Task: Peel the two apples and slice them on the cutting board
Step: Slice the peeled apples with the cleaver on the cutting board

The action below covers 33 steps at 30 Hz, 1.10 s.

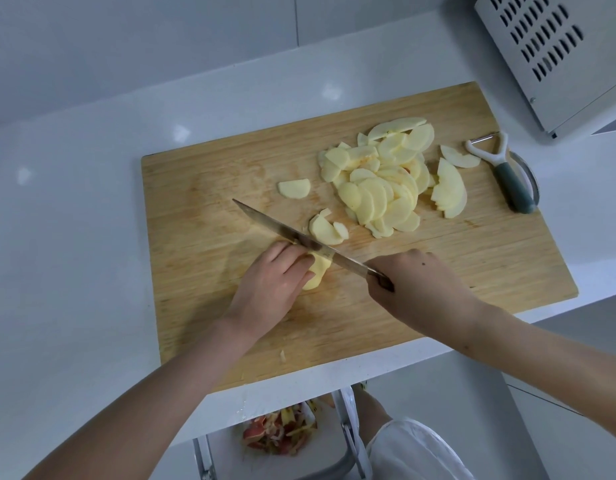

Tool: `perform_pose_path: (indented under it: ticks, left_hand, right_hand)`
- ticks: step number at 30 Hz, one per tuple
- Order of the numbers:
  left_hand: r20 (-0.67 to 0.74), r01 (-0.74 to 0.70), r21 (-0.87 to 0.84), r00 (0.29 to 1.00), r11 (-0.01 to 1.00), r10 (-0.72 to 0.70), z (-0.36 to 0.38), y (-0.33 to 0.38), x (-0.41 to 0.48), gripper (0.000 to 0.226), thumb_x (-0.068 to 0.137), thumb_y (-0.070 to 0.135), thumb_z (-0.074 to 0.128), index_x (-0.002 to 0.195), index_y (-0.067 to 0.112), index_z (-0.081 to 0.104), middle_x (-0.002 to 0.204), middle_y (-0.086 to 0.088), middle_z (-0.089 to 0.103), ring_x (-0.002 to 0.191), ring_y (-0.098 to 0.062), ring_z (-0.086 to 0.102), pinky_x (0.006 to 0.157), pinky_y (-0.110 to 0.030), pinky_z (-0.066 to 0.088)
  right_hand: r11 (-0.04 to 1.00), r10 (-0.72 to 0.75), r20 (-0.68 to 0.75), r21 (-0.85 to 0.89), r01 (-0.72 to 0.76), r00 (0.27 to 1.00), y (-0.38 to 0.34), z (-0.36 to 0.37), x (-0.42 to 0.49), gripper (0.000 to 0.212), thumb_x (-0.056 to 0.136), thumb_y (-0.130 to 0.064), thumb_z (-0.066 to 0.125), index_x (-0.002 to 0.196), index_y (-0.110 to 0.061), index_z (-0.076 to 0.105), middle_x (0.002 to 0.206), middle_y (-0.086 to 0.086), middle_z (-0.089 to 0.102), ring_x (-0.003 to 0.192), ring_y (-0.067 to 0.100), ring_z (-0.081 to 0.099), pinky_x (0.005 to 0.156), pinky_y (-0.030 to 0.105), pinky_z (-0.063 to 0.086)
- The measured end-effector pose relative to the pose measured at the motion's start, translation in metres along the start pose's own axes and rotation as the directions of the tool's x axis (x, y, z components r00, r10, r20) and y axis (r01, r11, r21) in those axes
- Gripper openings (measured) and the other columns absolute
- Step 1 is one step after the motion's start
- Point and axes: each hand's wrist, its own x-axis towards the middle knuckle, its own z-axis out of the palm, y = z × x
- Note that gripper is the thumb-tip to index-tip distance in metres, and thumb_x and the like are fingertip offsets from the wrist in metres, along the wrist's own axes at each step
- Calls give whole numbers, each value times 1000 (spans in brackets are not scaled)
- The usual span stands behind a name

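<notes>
Below the white counter (74,202) edge, red peels (282,433) lie in what looks like a bin. On the wooden cutting board (202,209), the left hand (268,285) curls its fingers over a peeled apple piece (318,271). The right hand (413,285) grips the knife (282,228), blade against the piece. Farther back lie a slice pile (386,181) and a peeler (507,174), with a vented white appliance (559,57) beyond.

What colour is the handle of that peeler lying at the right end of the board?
Dark grey-blue, with a white forked head; the peeler shows clearly in the head view.

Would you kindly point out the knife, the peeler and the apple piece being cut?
knife (275,226): head view, middle of blade.
peeler (512,187): head view, grey handle.
apple piece (319,270): head view, bare flesh beside fingers.
</notes>
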Motion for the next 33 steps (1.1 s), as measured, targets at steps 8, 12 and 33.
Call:
perform_pose_path:
  ticks: [8, 12, 33]
  left_hand:
    - [17, 8, -6, 1000, 1000, -8, 1, -1, -2, 24, 91, 21, 53, 98, 4, 70, 99, -9, 66, 97, -23, 52, 84, -35, 49]
    - [10, 26, -13, 1000, 1000, -26, 1, 1, -4, 24, 89, 19, 53, 96, 3, 70, 98, -10, 65, 97, -22, 50, 85, -32, 46]
    - [8, 22, -29, 1000, 999, -22, 3, -1, -8, 25, 88, 18, 54, 99, 2, 70, 101, -11, 66, 99, -23, 50, 88, -35, 45]
  right_hand:
    - [1000, -2, 45, 2, 2, 999, -8, 18, 30, 35, 93, -19, 41, 59, -25, 31, 59, -6, 41, 53, 14, 40, 47, 26, 30]
    - [998, 7, 36, 60, -9, 999, -4, 24, 35, 35, 93, -21, 42, 60, -26, 35, 60, -5, 44, 59, 17, 45, 51, 28, 33]
    - [1000, 17, 47, 24, -18, 999, -15, 16, 25, 35, 93, -21, 41, 59, -23, 32, 60, -5, 40, 60, 19, 44, 47, 26, 28]
